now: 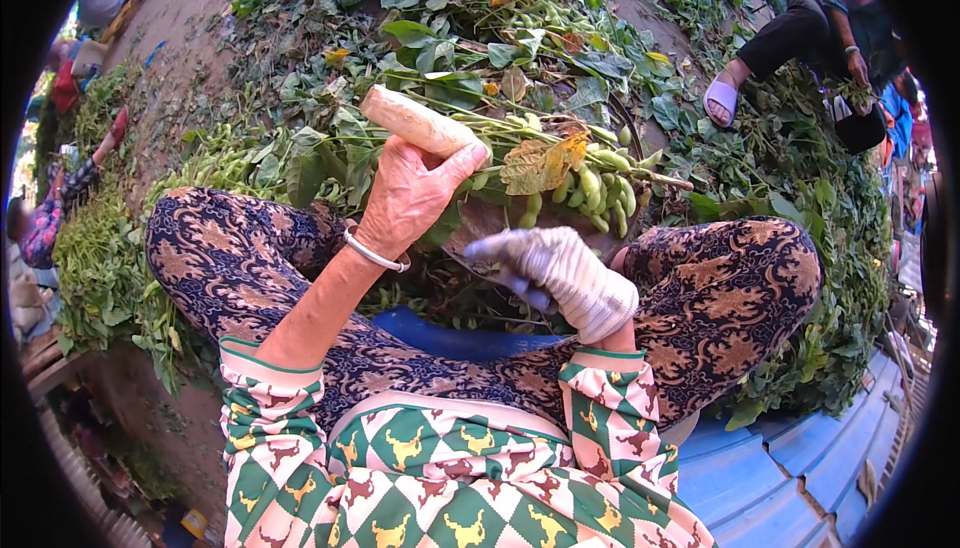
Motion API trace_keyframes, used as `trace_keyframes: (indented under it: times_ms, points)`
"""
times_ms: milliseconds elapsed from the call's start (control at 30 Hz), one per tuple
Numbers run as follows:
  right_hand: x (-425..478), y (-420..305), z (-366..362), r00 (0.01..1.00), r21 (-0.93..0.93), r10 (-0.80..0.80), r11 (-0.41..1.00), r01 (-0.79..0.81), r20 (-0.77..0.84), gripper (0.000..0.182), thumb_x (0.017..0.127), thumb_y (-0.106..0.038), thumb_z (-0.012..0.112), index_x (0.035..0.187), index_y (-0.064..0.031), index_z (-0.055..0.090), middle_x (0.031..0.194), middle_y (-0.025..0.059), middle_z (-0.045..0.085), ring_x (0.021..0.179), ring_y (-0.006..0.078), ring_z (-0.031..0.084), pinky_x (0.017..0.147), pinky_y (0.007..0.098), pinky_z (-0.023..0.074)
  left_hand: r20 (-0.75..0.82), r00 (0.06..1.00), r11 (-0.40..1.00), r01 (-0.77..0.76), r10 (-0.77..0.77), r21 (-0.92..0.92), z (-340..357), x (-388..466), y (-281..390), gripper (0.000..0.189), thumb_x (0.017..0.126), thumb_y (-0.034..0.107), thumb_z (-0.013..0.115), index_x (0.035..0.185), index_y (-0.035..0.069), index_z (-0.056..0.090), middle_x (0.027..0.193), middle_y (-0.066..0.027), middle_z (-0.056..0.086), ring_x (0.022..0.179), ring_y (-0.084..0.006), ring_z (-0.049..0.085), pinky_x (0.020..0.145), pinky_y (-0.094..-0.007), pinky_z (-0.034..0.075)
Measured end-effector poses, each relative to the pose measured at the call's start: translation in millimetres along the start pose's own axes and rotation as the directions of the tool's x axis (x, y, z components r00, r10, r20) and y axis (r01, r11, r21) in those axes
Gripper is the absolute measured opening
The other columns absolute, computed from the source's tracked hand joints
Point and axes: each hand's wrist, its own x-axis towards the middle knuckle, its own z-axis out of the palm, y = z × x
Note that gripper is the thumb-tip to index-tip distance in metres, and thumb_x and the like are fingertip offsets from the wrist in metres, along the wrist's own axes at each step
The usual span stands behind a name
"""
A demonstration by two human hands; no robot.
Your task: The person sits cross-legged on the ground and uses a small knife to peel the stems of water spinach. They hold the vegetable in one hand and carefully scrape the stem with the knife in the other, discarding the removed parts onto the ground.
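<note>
My bare left hand (416, 188), with a pale bangle at the wrist, grips a thick off-white cylinder (412, 122), perhaps a wooden handle. Its far end points up and left. Green soybean stems (517, 124) run right beside that hand; whether its fingers also hold them, I cannot tell. Plump green pods (600, 192) hang from the plant beside a yellowed leaf (544, 163). Below them, my right hand (559, 270) wears a striped, stained knit glove. Its fingers are partly bent and spread, with nothing visible between them. A dark round-rimmed container (480, 222) lies under the plant, mostly covered.
A curved blue plastic edge (465, 338) lies between my patterned legs. Heaped soybean plants (480, 15) spread ahead and along both sides. A person in pale sandals (721, 102) sits at upper right, others at far left. Blue corrugated sheets (750, 473) lie at lower right.
</note>
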Motion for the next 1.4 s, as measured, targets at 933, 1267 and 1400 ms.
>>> trace_keyframes:
  times_ms: [933,1267,1400]
  points:
    - [29,-7,9,0.936,0.348,0.163,0.936,-0.047,-0.313,0.019,0.085,-0.027,0.061,0.078,-0.0093,0.057,0.054,-0.0045,0.048,0.042,0.0045,0.041,0.036,0.0176,0.0308,0.070,0.992,0.960,0.120,-0.105,-0.255,5,-12,11,0.012,0.079,0.011,0.065,0.085,0.001,0.064,0.080,-0.0020,0.064,0.076,-0.0096,0.058,0.072,-0.0240,0.046]
    - [45,23,7,0.810,-0.287,-0.269,0.949,0.130,-0.522,0.024,0.073,-0.022,0.072,0.082,-0.0015,0.063,0.060,0.0130,0.060,0.050,0.0233,0.054,0.052,0.0321,0.0452,0.043,0.986,0.920,0.168,-0.163,-0.355,4,-14,13,0.011,0.081,0.008,0.062,0.088,0.000,0.063,0.081,-0.0035,0.064,0.078,-0.0103,0.060,0.074,-0.0240,0.047]
    - [43,16,6,0.804,-0.386,-0.264,0.922,0.047,-0.533,0.024,0.072,-0.022,0.072,0.081,-0.0018,0.063,0.063,0.0162,0.060,0.054,0.0294,0.056,0.055,0.0345,0.0461,0.059,0.987,0.911,0.163,-0.152,-0.378,3,-13,11,0.010,0.081,0.009,0.062,0.087,0.000,0.063,0.081,-0.0030,0.064,0.077,-0.0103,0.060,0.073,-0.0241,0.048]
